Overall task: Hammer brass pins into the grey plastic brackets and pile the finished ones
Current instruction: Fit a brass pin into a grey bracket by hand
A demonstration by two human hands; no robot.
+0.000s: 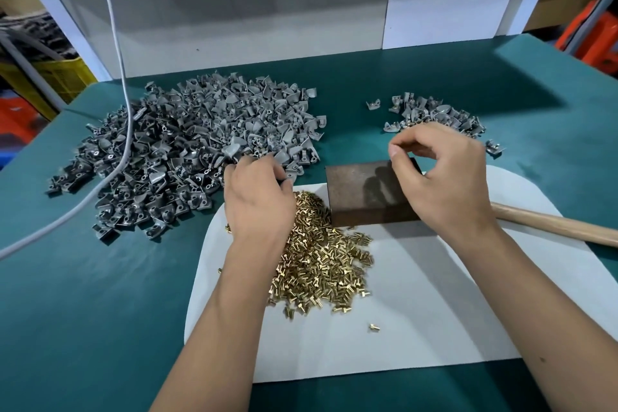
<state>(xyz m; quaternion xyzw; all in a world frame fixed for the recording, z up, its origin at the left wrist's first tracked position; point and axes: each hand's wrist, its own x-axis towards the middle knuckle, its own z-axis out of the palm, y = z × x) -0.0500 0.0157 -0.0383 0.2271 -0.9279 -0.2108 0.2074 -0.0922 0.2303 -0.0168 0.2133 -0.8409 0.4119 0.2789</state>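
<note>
The big pile of grey brackets sits directly ahead of the left hand, whose fingertips dig into its near edge; whether they have caught a bracket I cannot tell. Brass pins lie heaped just under and right of that wrist. Further right, the right hand hovers over the far corner of the metal block, thumb and forefinger curled together; too small to tell if a pin is pinched. Beyond it, the small finished pile. The hammer handle lies crosswise behind the right wrist.
</note>
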